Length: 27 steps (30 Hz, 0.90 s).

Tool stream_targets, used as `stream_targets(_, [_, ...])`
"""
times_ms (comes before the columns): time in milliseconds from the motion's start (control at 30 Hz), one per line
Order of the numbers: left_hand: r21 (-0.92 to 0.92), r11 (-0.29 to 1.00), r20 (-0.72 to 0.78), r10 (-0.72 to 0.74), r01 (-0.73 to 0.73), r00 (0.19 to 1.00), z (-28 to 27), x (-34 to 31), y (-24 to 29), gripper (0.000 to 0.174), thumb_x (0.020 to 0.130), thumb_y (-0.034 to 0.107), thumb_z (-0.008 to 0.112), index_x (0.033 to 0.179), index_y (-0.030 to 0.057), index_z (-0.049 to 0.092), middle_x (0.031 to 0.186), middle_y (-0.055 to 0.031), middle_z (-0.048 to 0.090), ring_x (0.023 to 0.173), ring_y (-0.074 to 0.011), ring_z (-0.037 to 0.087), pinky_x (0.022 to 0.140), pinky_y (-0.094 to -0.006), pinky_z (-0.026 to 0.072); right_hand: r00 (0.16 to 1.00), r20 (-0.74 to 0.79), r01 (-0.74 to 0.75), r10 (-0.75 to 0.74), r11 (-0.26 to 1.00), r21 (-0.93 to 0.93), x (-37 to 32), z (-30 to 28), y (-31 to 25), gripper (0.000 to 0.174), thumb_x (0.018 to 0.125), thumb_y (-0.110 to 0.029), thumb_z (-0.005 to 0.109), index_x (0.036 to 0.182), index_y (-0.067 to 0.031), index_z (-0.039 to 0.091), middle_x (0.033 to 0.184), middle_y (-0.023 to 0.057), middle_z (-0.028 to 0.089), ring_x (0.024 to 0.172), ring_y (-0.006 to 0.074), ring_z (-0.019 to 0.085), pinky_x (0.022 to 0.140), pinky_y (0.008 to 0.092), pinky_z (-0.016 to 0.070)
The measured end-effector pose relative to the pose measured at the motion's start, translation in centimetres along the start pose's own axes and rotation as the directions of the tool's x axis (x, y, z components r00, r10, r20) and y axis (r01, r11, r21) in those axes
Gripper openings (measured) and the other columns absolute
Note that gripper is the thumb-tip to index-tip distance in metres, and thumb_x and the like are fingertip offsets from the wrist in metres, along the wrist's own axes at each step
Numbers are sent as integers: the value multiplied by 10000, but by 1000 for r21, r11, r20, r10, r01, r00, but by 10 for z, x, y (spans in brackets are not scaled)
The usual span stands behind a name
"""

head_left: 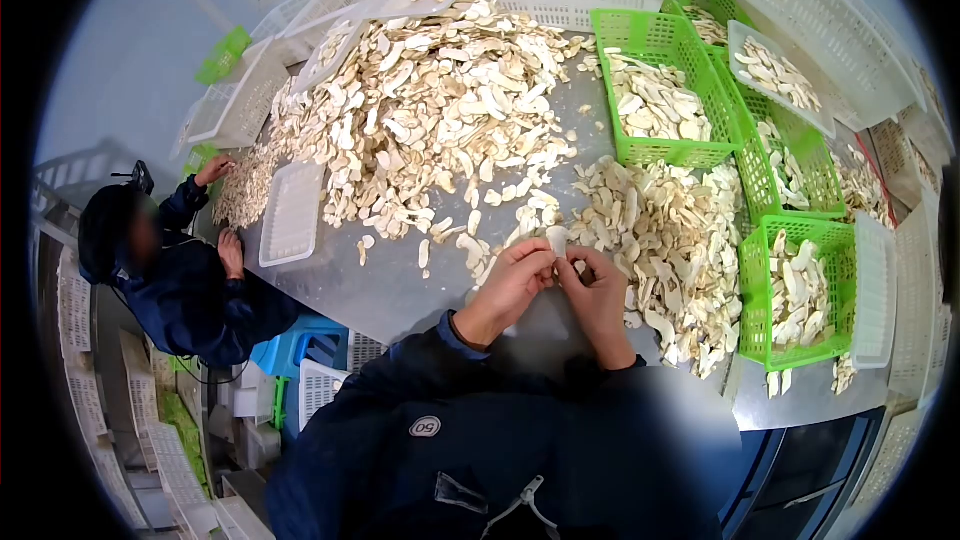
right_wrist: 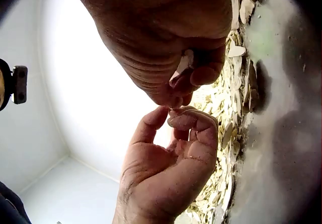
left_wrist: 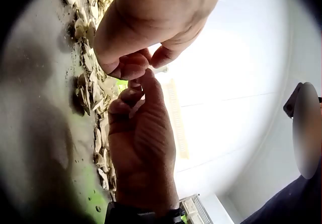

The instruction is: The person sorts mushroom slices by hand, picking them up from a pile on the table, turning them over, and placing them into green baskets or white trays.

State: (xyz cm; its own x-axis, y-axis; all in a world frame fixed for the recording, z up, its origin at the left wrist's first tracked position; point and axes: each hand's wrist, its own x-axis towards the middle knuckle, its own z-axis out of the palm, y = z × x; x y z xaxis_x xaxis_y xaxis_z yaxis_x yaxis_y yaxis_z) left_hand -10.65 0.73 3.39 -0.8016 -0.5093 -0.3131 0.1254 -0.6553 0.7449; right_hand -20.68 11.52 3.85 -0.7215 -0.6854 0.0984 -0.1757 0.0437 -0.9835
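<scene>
The left hand [head_left: 508,285] and right hand [head_left: 600,292] meet above the desk [head_left: 400,290], fingertips of both pinching one pale slice [head_left: 556,239] just beside the heap [head_left: 670,230]. This looks like checking or trimming a single piece. The next move probably calls for a gentle drop into a green basket [head_left: 790,227].

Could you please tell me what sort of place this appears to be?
Probably a food-sorting workshop: a metal table heaped with pale slices, green baskets holding more, and white crates around it.
</scene>
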Motion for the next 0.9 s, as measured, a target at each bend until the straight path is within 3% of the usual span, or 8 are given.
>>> stream_targets(267, [102, 995, 27, 11, -14, 1000, -2, -3, 1, 79, 933, 70, 558, 964, 50, 628, 792, 19, 569, 706, -68, 522, 665, -223, 426, 999, -10, -40, 39, 999, -27, 1, -1, 1, 135, 839, -116, 719, 928, -22, 683, 762, -1, 643, 561, 30, 495, 515, 204, 392])
stream_targets(400, [536, 843, 107, -10, -49, 994, -20, -22, 12, 120, 891, 75, 603, 990, 14, 632, 842, 2, 602, 740, -62, 547, 651, -221, 440, 999, -22, -33, 35, 995, 96, 3, 1, 9, 292, 830, -97, 713, 1106, -37, 639, 802, -1, 645, 580, 37, 518, 534, 200, 403])
stream_targets(467, [702, 687, 118, 145, -186, 982, -49, -25, 17, 99, 881, 65, 617, 965, 17, 641, 832, -12, 606, 737, -69, 555, 650, -232, 452, 993, 53, -116, 107, 971, 209, 3, -2, 11, 519, 826, -62, 678, 1320, -54, 518, 887, 8, 640, 656, 57, 547, 578, 206, 432])
stream_targets(600, [920, 341, 46, 395, -193, 917, -98, -28, 45, 99, 871, 39, 611, 956, 22, 659, 877, -53, 631, 737, -113, 595, 646, -260, 476, 974, 192, -177, 117, 926, 333, 4, -4, -5, 549, 837, -43, 615, 1365, -35, 463, 1005, 41, 596, 776, 72, 553, 623, 203, 440])
stream_targets(633, [953, 263, 9, 467, -148, 884, -100, -29, 52, 118, 852, 13, 603, 956, 21, 659, 888, -65, 639, 734, -139, 606, 645, -269, 481, 966, 222, -207, 130, 904, 373, 3, -4, -3, 507, 851, -63, 611, 1341, -32, 485, 984, 37, 598, 773, 74, 556, 623, 206, 445])
stream_targets(733, [978, 56, 141, 535, -202, 833, -97, -31, 68, 162, 842, 15, 598, 990, 47, 654, 875, -97, 637, 722, -208, 601, 659, -290, 483, 933, 316, -316, 173, 815, 486, 3, -5, 6, 379, 894, -117, 588, 1259, -24, 554, 929, 27, 603, 776, 82, 570, 634, 215, 461])
stream_targets(833, [913, -274, 408, 587, -302, 699, -93, -24, 65, 193, 803, 32, 611, 986, 67, 658, 946, -116, 649, 757, -284, 607, 673, -347, 502, 894, 373, -428, 248, 720, 547, 2, -4, 8, 262, 938, -146, 548, 1161, -27, 617, 887, 22, 607, 791, 92, 595, 659, 222, 478])
stream_targets(900, [915, -287, 396, 512, -283, 763, -104, -18, 62, 202, 803, 60, 621, 1001, 78, 653, 995, -112, 647, 806, -305, 606, 689, -375, 504, 892, 341, -445, 297, 709, 547, 2, 0, 3, 220, 959, -147, 526, 1100, -32, 650, 864, 19, 607, 791, 99, 611, 671, 226, 484])
